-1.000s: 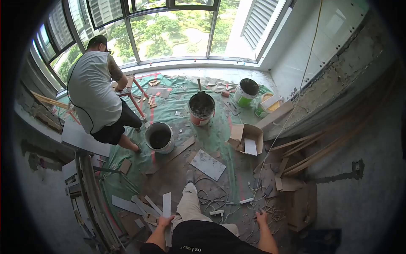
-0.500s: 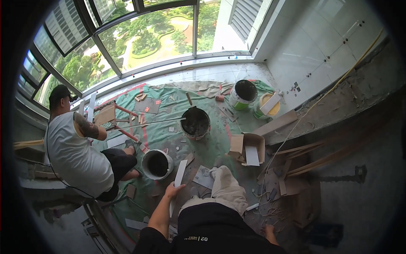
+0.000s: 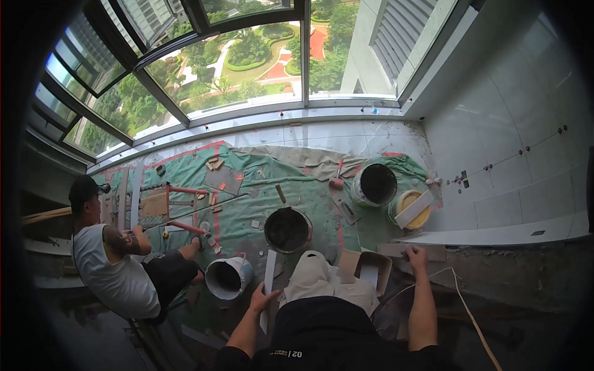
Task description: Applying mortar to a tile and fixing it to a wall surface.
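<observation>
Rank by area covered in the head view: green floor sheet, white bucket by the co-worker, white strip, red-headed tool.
Green floor sheet
White bucket
White strip, in the left hand
Red-headed tool

Small white print (image 3: 286,354) is standing upside down on the black shirt (image 3: 325,331), right of and below the left hand (image 3: 262,300).

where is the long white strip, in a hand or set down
In a hand: the left hand grips the white strip, which shows both above and below the grip.
</observation>
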Available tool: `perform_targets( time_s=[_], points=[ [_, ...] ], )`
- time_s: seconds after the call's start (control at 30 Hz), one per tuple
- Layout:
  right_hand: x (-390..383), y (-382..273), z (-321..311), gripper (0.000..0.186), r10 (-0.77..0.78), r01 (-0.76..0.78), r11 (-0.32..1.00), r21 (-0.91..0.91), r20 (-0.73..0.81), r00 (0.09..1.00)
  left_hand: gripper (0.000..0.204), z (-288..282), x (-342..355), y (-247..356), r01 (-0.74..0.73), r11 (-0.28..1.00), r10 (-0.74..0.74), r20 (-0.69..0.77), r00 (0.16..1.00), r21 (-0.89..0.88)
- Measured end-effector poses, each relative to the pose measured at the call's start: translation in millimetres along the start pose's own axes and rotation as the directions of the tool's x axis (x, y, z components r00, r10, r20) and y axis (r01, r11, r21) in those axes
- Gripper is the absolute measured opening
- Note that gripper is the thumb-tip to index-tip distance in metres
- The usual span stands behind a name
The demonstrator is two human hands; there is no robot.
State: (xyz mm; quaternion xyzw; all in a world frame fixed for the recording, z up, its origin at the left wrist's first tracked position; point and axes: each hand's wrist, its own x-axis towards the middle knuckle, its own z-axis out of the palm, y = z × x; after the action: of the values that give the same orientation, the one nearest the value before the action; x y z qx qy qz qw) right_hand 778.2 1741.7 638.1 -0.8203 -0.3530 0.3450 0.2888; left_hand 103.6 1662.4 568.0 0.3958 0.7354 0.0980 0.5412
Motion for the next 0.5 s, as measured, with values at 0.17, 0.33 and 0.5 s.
perform_targets(
  time_s=[0.17, 0.33, 0.5],
  points=[
    [193, -148, -33, 0.034, -0.017, 0.022, 0.950, 0.312, -0.018, 1.000, 0.113, 24, 71, 111, -0.049, 0.989, 0.035, -0.101, 0.994, -0.136],
    [302, -175, -2, 0.023, -0.134, 0.138, 0.989, -0.046, 0.086, 0.987, 0.112, 56, 152, 181, 0.007, 0.989, -0.051, -0.288, 0.956, -0.149],
    [373, -124, -2, 0.028, 0.338, -0.354, 0.915, 0.195, 0.109, 0.935, 0.114, 59, 241, 220, 0.178, 0.958, -0.262, -0.430, 0.864, -0.227]
  ],
)
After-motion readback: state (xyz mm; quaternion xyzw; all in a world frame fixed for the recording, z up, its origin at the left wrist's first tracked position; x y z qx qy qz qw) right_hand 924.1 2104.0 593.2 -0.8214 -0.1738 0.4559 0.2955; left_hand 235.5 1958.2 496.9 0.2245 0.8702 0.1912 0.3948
